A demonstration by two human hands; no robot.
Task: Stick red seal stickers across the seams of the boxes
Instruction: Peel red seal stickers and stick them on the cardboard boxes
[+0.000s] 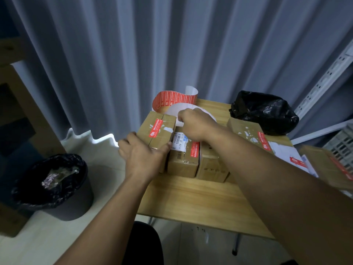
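Several cardboard boxes stand on a small wooden table (191, 197). My left hand (142, 153) grips the near corner of the left box (164, 129), which bears a red seal sticker (156, 128) across its seam. The middle box (184, 159) has a white label and a red sticker. My right hand (193, 124) reaches over it and pinches the white backing of the sticker strip (174, 101), which curls behind the boxes with red stickers on it. A third box (212, 167) sits partly under my right forearm. Another sealed box (248, 133) stands to the right.
A black plastic bag (264, 112) lies at the table's back right. White parcels and another box (328, 165) crowd the right edge. A bin lined in black (53, 185) stands on the floor to the left. Grey curtains hang behind; metal shelving rises on the right.
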